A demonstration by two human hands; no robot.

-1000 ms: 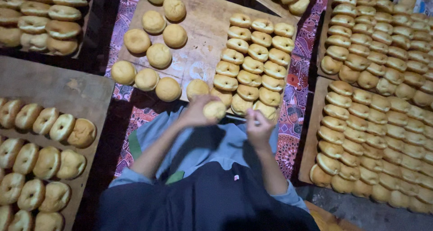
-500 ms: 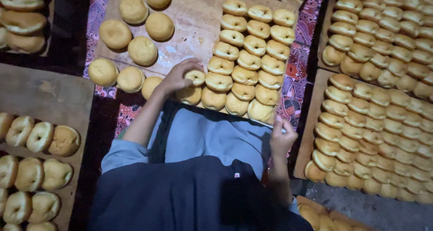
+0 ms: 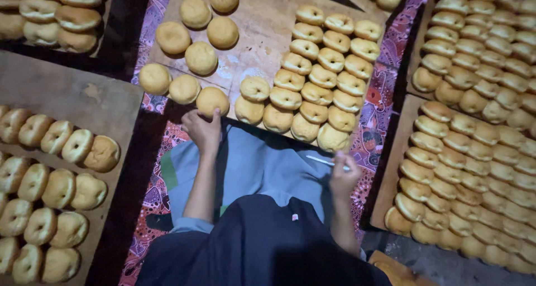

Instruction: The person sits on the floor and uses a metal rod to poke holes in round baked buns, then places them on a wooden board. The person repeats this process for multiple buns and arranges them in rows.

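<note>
So the left hand [image 3: 204,131] has its fingers curled over a plain round bun [image 3: 213,101] sitting at the near edge of the middle wooden board [image 3: 262,23], gripping it from the near side. The right hand [image 3: 343,177] is back near the lap, fingers pinched together around a thin white stick [image 3: 324,161] that points off to the left. Going by how things lie, I'd say the work is somewhere past halfway on this board: the right part of it carries a tight block of buns with a dent or hole pressed in the middle [image 3: 315,77], lined up in leaning rows, while the left part has only a loose scatter of smooth buns [image 3: 192,43] with no dent, roughly nine or so counting the one under the hand. So those look like what's left here. The boards around it look finished to me: the big trays on the right [image 3: 474,152] are packed with dented ones, and the board on the left [image 3: 84,96] has rows of them too, with some bare wood at its far end. Everything sits on a patterned cloth [image 3: 385,102] on the floor, person's blue and dark clothing in the foreground.
</note>
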